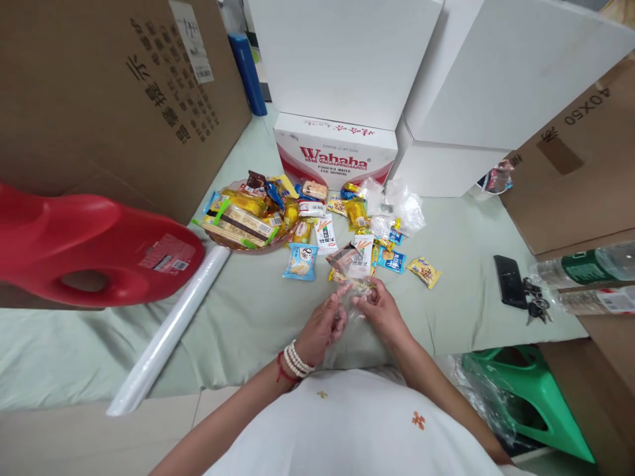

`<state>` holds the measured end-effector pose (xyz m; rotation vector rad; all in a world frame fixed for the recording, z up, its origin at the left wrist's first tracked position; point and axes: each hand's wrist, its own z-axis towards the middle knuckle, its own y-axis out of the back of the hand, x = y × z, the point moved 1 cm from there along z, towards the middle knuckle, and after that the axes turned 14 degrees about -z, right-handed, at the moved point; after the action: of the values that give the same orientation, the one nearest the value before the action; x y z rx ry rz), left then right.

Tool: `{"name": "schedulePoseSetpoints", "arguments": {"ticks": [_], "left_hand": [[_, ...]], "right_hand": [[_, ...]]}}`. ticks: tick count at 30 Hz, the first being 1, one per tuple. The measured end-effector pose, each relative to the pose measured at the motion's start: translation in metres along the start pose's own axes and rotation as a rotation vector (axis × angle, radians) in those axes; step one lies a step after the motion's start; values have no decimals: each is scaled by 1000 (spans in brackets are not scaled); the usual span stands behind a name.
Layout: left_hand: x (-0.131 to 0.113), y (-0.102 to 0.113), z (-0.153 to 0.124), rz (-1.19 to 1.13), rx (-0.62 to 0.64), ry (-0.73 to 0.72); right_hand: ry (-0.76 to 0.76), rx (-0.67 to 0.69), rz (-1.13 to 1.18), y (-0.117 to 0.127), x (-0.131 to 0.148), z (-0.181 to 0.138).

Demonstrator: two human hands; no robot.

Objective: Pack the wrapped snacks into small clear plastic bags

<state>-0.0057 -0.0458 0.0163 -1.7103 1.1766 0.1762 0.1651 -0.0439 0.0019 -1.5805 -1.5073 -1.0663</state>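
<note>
A small clear plastic bag [354, 303] is held between my two hands, close to my body over the cloth. My left hand [323, 325], with white beads at its wrist, is closed on the bag's left side. Thumb and fingers of my right hand [381, 309] pinch its right side. Just beyond lie wrapped snacks: a brown packet [344, 258], a white packet [361, 256], a blue packet [300, 262] and a yellow cookie packet [424, 272]. A pile of crumpled clear bags [407, 206] sits behind them. Whether anything is inside the held bag, I cannot tell.
A tray [238, 246] heaped with snacks stands at left, before a white Wahaba-style water carton [337, 155]. A red plastic container [124, 254] and a clear film roll [169, 330] are further left. A phone [510, 281], keys [538, 305] and bottles [590, 268] are right.
</note>
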Motion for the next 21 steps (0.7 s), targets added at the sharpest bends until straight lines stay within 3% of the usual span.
{"name": "schedulePoseSetpoints", "arguments": {"ticks": [5,12,18,21], "left_hand": [[-4,13,1,-15,-203,-58],[-7,39,-3,17,-339,-182],[-16,55,-7,514,-328,-151],[-20,64,-7,615,-340,-222]], "right_hand": [[-96,37,-21,21,2,4],[-157,15,-20,42,2,4],[-138,10,-65,46,3,3],[-128,13,-106,53,1,4]]}}
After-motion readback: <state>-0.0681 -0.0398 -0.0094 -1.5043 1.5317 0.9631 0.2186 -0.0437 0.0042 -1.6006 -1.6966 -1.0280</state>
